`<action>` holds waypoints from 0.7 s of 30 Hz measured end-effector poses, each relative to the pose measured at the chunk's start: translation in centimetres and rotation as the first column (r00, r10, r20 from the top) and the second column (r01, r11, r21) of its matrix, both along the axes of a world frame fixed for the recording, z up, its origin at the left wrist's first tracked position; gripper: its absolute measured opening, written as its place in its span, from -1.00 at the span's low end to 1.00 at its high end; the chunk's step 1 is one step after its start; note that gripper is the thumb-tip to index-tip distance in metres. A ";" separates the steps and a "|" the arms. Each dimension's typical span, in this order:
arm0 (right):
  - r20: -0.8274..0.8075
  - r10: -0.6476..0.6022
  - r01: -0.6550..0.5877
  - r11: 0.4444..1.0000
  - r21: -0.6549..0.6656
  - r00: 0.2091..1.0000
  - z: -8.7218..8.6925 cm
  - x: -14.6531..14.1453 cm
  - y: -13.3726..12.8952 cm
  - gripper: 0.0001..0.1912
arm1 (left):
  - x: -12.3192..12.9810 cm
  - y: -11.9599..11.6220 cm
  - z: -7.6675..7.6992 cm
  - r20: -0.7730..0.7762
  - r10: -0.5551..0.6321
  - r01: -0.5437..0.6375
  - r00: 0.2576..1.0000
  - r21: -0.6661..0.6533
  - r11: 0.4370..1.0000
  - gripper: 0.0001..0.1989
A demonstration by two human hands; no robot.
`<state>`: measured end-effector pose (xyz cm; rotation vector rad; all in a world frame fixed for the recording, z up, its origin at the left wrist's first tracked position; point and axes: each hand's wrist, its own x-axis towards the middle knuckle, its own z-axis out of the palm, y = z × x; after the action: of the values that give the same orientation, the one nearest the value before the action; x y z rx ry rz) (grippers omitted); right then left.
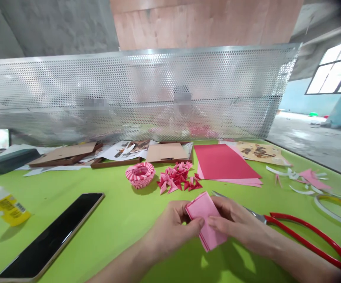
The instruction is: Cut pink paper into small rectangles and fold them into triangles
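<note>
Folded pink paper [207, 232] with darker red edges is held between both hands above the green table, tilted. My left hand [174, 224] pinches its left side, thumb on the front face. From the right, my right hand [235, 220] grips it the same way, the two thumbs almost meeting. Beyond them lies a pile of small folded pink and red paper triangles [177, 177], beside a round pink and red woven-looking paper ring [140, 175]. Scissors with red handles [306, 236] rest under and beyond my right forearm, their blades partly hidden.
A phone [52, 236] and a yellow and white glue bottle [9, 206] occupy the left. Red and pink sheets [226, 162] lie behind the hands. Paper scraps [313, 179] and a tape roll [338, 208] are at right. A perforated metal screen [146, 94] borders the green table [105, 251].
</note>
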<state>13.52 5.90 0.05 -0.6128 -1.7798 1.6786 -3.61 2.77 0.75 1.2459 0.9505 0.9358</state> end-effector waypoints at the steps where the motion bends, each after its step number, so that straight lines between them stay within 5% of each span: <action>1: 0.007 -0.001 0.001 1.000 0.005 1.000 0.1 0.0 -0.1 -0.82 | -0.1 0.0 -0.1 0.012 -0.030 0.030 0.999 -0.013 0.999 -0.82; 7: -0.052 -0.113 0.107 0.989 -0.098 0.992 -0.4 -0.5 -0.3 -0.77 | 0.3 0.3 -1.0 0.041 0.096 -0.094 0.995 -0.032 0.995 -0.76; 21: -0.001 -0.181 0.181 0.983 -0.032 0.983 -0.3 -0.3 -0.1 -0.66 | 0.3 0.1 -1.2 0.035 0.039 -0.039 0.999 0.003 0.999 -0.71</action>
<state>13.25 5.75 -0.30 -0.7618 -1.6440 1.5855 -3.34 2.91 -0.41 1.2138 0.9494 0.9873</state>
